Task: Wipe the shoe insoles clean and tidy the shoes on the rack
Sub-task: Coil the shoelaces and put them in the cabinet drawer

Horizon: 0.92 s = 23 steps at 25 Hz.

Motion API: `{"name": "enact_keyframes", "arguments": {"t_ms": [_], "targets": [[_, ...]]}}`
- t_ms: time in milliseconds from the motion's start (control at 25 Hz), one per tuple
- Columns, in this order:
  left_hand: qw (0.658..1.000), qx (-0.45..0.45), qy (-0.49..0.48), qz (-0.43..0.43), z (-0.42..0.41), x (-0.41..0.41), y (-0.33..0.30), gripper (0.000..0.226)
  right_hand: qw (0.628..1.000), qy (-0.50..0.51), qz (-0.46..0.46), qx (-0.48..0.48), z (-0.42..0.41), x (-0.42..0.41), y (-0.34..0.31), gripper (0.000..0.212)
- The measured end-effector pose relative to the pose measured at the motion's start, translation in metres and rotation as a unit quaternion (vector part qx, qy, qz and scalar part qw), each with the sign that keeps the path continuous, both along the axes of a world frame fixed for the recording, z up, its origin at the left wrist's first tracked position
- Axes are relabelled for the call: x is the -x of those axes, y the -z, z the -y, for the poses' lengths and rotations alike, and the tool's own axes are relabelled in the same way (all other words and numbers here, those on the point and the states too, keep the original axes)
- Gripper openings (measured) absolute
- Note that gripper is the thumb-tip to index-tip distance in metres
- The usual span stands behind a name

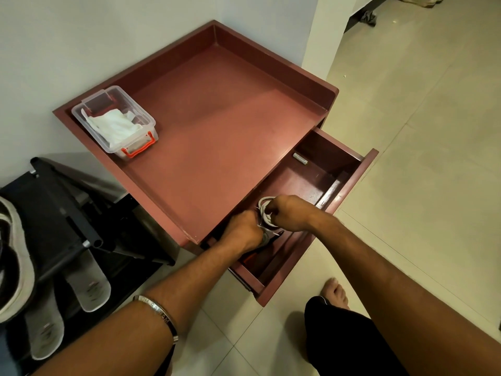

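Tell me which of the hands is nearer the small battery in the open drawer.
Right. The right hand is inside the drawer, on the coiled cable below the battery; the left hand lies farther along, towards the drawer's near end.

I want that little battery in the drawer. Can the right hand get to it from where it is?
Probably yes. The battery lies uncovered at the open drawer's far end, nothing over it. But the right hand grips a coiled cord, so it must let go first.

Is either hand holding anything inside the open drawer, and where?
Right hand grips a coiled white cable around its loops; left hand reaches in beside it, its hold unclear.
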<state>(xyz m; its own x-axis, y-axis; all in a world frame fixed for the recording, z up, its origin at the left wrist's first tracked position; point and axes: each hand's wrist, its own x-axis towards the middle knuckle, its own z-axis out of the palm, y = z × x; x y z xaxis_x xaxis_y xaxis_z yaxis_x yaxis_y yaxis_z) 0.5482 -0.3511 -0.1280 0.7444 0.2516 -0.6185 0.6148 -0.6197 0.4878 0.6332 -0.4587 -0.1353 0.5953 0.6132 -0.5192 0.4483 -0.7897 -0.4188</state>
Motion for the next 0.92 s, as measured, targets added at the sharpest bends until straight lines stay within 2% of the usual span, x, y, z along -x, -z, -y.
{"name": "enact_keyframes", "arguments": {"t_ms": [160, 240, 360, 480, 560, 720, 920], "targets": [[0.990, 0.084, -0.062, 0.093, 0.018, 0.006, -0.019, 0.012, 0.998, 0.055, 0.027, -0.025, 0.017, 0.002, -0.019, 0.025], [0.971, 0.159, -0.124, 0.129, 0.028, 0.008, -0.029, 0.013, 0.992, 0.116, 0.033, -0.047, 0.029, 0.002, -0.033, 0.026], [0.933, 0.279, -0.190, 0.129, 0.046, 0.012, -0.045, 0.011, 0.976, 0.197, 0.051, -0.078, 0.053, 0.002, -0.048, 0.025], [0.901, 0.385, -0.184, 0.074, 0.066, 0.018, -0.059, 0.009, 0.960, 0.265, 0.057, -0.064, 0.076, 0.000, -0.056, 0.019], [0.889, 0.427, -0.166, 0.021, 0.080, 0.021, -0.063, 0.013, 0.946, 0.320, 0.013, -0.053, 0.090, 0.000, -0.060, 0.020], [0.875, 0.453, -0.165, -0.047, 0.106, 0.031, -0.058, 0.026, 0.907, 0.392, -0.142, -0.067, 0.108, 0.011, -0.063, 0.020], [0.902, 0.414, -0.125, -0.014, 0.114, 0.036, -0.048, 0.047, 0.825, 0.436, -0.329, -0.146, 0.114, 0.014, -0.049, 0.013]]}}
